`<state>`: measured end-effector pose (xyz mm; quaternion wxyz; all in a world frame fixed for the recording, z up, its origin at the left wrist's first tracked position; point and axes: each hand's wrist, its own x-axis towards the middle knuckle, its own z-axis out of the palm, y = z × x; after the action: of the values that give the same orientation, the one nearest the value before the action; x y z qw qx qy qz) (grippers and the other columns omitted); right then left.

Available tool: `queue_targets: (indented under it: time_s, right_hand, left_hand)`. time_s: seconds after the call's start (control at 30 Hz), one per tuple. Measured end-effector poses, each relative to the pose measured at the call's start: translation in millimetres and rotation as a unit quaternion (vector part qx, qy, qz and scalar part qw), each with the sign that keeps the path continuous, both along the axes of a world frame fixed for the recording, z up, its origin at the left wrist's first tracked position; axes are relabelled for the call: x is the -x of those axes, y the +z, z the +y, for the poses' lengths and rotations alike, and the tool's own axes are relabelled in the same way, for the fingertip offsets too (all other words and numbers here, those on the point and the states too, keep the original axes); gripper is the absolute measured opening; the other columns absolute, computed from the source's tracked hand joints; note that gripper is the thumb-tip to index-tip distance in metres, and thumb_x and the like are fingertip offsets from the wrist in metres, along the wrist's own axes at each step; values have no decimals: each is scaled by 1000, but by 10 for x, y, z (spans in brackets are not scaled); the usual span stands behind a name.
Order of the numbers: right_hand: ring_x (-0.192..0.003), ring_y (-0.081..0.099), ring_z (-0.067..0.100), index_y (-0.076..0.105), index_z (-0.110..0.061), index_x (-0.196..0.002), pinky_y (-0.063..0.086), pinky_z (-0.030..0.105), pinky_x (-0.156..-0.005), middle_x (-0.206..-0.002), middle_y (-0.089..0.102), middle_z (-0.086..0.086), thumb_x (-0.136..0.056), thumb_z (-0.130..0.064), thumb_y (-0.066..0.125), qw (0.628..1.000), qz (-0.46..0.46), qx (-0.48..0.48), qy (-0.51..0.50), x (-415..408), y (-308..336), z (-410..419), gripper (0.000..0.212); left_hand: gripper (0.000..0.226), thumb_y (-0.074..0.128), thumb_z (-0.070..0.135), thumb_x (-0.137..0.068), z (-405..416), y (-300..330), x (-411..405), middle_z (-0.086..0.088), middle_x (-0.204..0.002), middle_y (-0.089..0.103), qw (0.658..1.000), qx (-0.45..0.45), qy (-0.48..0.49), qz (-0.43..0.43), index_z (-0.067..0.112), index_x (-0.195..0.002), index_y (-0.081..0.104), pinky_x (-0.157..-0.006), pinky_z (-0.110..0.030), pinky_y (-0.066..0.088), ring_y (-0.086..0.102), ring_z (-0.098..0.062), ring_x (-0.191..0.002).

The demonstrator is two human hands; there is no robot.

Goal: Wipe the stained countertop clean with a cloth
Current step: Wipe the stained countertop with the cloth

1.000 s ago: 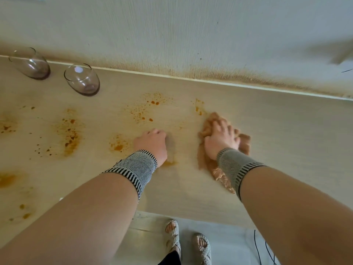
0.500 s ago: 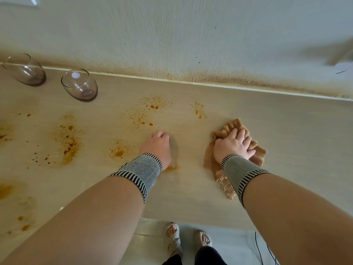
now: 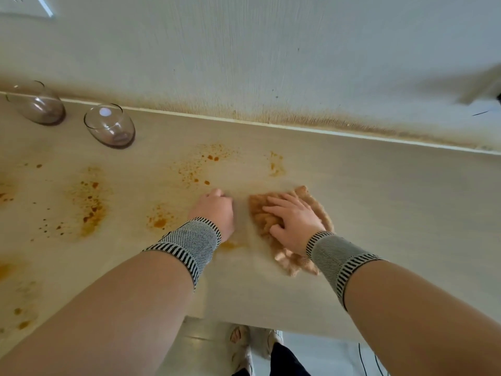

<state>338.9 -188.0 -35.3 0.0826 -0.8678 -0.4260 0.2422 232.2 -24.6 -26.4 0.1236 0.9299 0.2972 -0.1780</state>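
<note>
A beige countertop (image 3: 385, 213) carries orange-brown stains: a big patch (image 3: 90, 204) at left, speckles (image 3: 202, 166) in the middle, a small one (image 3: 276, 164) further right, and a blot (image 3: 158, 222) beside my left wrist. My right hand (image 3: 294, 222) presses a crumpled tan cloth (image 3: 260, 213) onto the counter, fingers spread and pointing left. Just left of the cloth, my left hand (image 3: 215, 210) rests on the surface as a fist with nothing in it. Both wrists wear striped knit bands.
Two clear glasses (image 3: 111, 128) (image 3: 38, 107) stand at the back left near the wall (image 3: 271, 63), whose lower edge is stained brown. The counter's front edge runs below my arms, with my feet (image 3: 241, 346) on the floor beneath.
My right hand swept the cloth to the right, then back left, close to my left fist. Its fingers went from bunched on the cloth to spread flat. The left hand stayed put.
</note>
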Motion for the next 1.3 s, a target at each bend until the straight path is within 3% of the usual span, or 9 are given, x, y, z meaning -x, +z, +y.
queue_targets:
  time_s: [0.17, 0.33, 0.47, 0.67, 0.77, 0.87, 1.03, 1.17, 1.3]
  right_hand:
    - [-139, 23, 29, 43, -27, -141, 24, 49, -114, -155, 28, 0, -93, -40, 41, 962, -121, 67, -235, -358, -10, -411, 50]
    - [-137, 27, 32, 33, -16, -145, 25, 51, -110, -153, 30, 7, -99, -33, 30, 931, -94, 103, -336, -426, -19, -71, 49]
    - [-151, 5, 29, 11, -21, -158, 6, 52, -121, -166, 3, -4, -101, -31, 28, 971, -55, 82, -220, -377, -52, 276, 61]
    - [-152, 2, 18, 24, -37, -155, -1, 45, -123, -165, 9, -14, -99, -35, 40, 997, -16, 36, 63, -145, 60, 388, 58]
    - [-150, 9, 14, 35, -40, -150, 5, 43, -121, -162, 18, -18, -96, -39, 45, 1000, -15, 21, 17, -381, 53, 41, 54]
    - [-150, 11, 19, 30, -38, -152, 9, 49, -121, -164, 15, -13, -96, -46, 42, 987, -66, 37, -141, -668, -7, -277, 58]
    - [-152, -3, 29, 9, -28, -158, 4, 62, -119, -167, -4, -4, -100, -47, 26, 952, -50, 97, -287, -788, -119, -115, 64]
    - [-152, -6, 31, 3, -27, -159, 2, 63, -118, -166, -8, -2, -101, -47, 25, 966, -47, 98, -235, -721, -93, 225, 65]
    - [-152, -9, 29, 2, -34, -158, 1, 60, -120, -166, -11, -6, -101, -53, 29, 994, -44, 83, -50, -455, -32, 535, 66]
  left_hand:
    - [50, 54, 9, -92, -6, 76, -48, 0, -150, 38, 1000, -3, 0, 24, 19, -141, 51, -100, -35, 49, 51, -22, -123]
    - [51, 62, 8, -88, -5, 64, -85, -2, -147, 41, 1000, -19, 19, 15, 19, -137, 51, -91, -34, 54, 58, -22, -113]
    - [50, 64, 12, -89, 15, 39, -109, -1, -134, 50, 999, -31, 16, 14, 19, -136, 50, -90, -33, 53, 56, -22, -112]
    - [26, 58, 18, -92, 11, 114, -248, -4, -119, 53, 997, -70, 32, 17, 17, -117, 55, -84, -37, 51, 58, -23, -98]
    - [43, 60, 27, -91, 74, 68, -315, -8, -136, 47, 997, -71, 16, 25, 16, -131, 48, -101, -41, 45, 48, -27, -122]
    - [68, 57, 32, -96, 135, 29, -346, -6, -164, 10, 999, -44, 2, 28, 21, -154, 23, -117, -46, 29, 18, -29, -148]
    - [69, 42, 27, -102, 164, -50, -389, 0, -165, -10, 999, 2, 8, 52, 22, -158, 2, -122, -49, 17, -1, -28, -152]
    - [68, 40, 26, -103, 151, -84, -403, 1, -165, -11, 999, 12, 7, 51, 22, -158, 0, -122, -48, 15, -3, -28, -152]
    - [69, 39, 27, -104, 180, -112, -368, 3, -165, -12, 998, 11, 6, 53, 24, -158, -3, -122, -46, 15, -4, -27, -152]
